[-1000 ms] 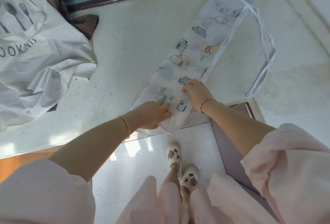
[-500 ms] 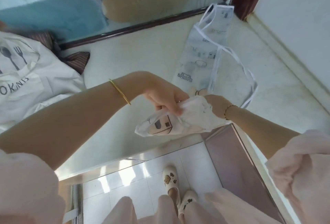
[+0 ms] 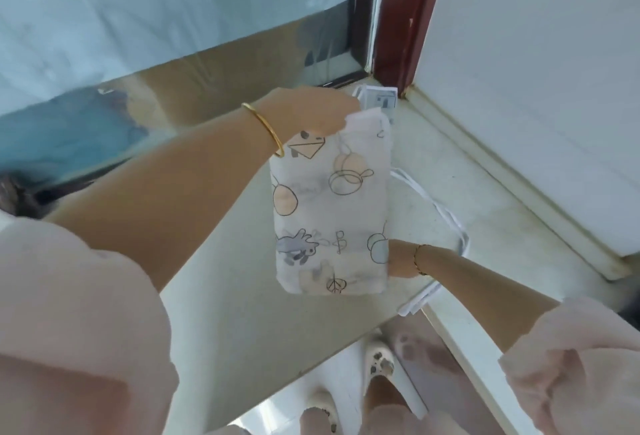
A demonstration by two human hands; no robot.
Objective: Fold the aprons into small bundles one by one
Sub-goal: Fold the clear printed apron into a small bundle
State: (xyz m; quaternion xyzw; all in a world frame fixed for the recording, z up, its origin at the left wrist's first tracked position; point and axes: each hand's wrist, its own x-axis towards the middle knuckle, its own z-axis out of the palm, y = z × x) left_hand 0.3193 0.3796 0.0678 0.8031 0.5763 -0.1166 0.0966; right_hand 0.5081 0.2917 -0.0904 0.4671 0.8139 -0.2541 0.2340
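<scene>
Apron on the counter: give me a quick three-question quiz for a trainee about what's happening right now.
1. True or false: the apron lies flat and unfolded on the counter.
2. Where do the straps lie? A. on the counter, right of the apron. B. round the person's neck. C. on the floor.
3. Fill in: the ___ hand grips the apron's far end.

Key: 1 false, it is folded over. 2 A. 3 left, the left hand.
</scene>
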